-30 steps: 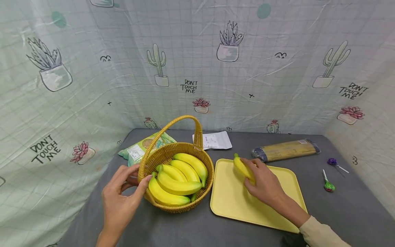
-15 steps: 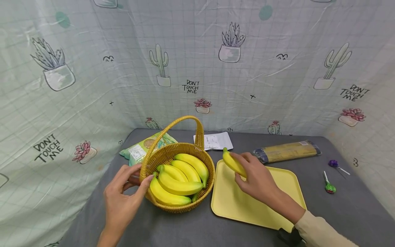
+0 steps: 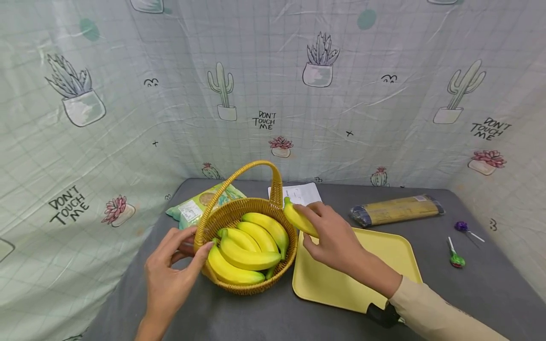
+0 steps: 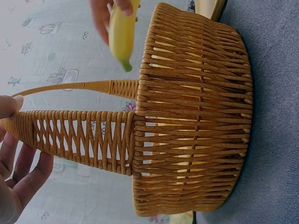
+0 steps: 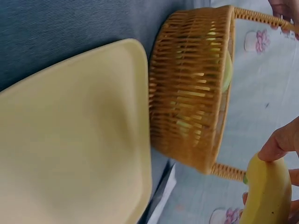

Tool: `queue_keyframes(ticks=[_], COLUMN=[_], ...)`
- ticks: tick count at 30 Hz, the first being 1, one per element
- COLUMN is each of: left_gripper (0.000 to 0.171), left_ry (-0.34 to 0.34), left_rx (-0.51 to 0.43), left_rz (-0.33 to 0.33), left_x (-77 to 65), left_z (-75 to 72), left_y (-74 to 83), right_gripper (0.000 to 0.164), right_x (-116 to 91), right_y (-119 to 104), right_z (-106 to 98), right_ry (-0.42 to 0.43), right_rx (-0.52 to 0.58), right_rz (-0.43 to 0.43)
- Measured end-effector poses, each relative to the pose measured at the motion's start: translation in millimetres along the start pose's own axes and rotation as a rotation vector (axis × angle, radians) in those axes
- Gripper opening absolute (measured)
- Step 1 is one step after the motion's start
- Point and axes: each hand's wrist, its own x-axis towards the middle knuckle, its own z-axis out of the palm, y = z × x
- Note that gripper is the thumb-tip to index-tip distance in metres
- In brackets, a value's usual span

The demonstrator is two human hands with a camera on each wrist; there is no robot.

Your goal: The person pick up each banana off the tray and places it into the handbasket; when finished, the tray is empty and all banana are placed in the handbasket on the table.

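Note:
In the head view, several bananas (image 3: pixel 251 259) lie in a woven basket (image 3: pixel 245 288) with a tall arched handle (image 3: pixel 256 163). My left hand (image 3: pixel 170 272) holds the base of that handle at the basket's left side; the left wrist view shows the thumb and curled fingers on either side of it. Another banana (image 3: pixel 300 221) is gripped in my right hand (image 3: pixel 334 237), raised beside the basket's right rim with its green tip pointing up and left. Below the right forearm lies a yellow tray (image 3: pixel 328 286), its right part partly covered by the arm.
Behind the basket lie a green snack bag (image 3: pixel 192 210) and a white packet (image 3: pixel 309 192). A long yellow package (image 3: pixel 398 210) rests past the tray. Two lollipops, purple (image 3: pixel 460 226) and green (image 3: pixel 457 259), are at the right. A printed curtain (image 3: pixel 350 109) encloses the table.
My right hand has carried the banana leftward and up from over the tray to the basket's right rim. The left hand stays on the handle.

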Motion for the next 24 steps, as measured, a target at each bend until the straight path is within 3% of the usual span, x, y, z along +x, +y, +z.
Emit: queue_keyframes(ticks=[24], left_gripper=[0.047], left_ry=[-0.009], left_rx=[-0.018], left_rz=[0.007], left_x=[-0.7], left_z=[-1.9], left_y=[-1.7], right_gripper=[0.058], right_x=[56.7], right_y=[-40.9], right_z=[41.2], right_ry=[-0.101], right_rx=[0.007], right_rz=[-0.142])
